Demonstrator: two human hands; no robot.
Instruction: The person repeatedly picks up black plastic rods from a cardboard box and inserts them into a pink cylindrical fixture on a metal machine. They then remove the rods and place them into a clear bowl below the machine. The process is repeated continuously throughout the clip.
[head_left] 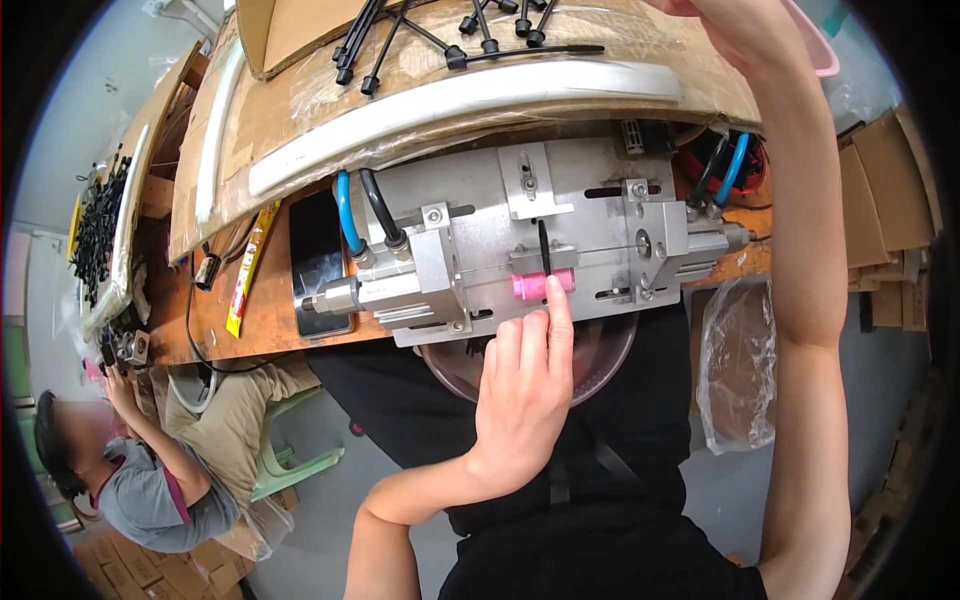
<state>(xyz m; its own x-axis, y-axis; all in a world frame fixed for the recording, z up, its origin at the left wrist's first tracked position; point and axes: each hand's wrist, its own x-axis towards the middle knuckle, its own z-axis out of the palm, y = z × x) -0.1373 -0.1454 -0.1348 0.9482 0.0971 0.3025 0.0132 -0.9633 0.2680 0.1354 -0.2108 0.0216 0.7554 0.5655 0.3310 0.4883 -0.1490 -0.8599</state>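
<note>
My left hand (525, 390) reaches over a metal fixture (590, 275), its index fingertip resting at a bright pink block (530, 286) and the other fingers loosely bent with nothing in them. A slim black rod (544, 240) lies across the small metal holder (522, 262) just behind the pink block, its near end by my fingertip. My right hand (735, 25) stretches to the far edge of the view, near a pink container (815, 40); its fingers are mostly cut off by the top edge. Several black capped rods (440, 45) lie on cardboard beyond the fixture.
Metal cylinders with blue and black hoses (350, 215) flank the fixture. A phone (318, 262) and a yellow packet (250, 275) lie left on the wooden table. A translucent bowl (600, 370) sits beneath the fixture. At left, another person (170, 490) works with black pieces.
</note>
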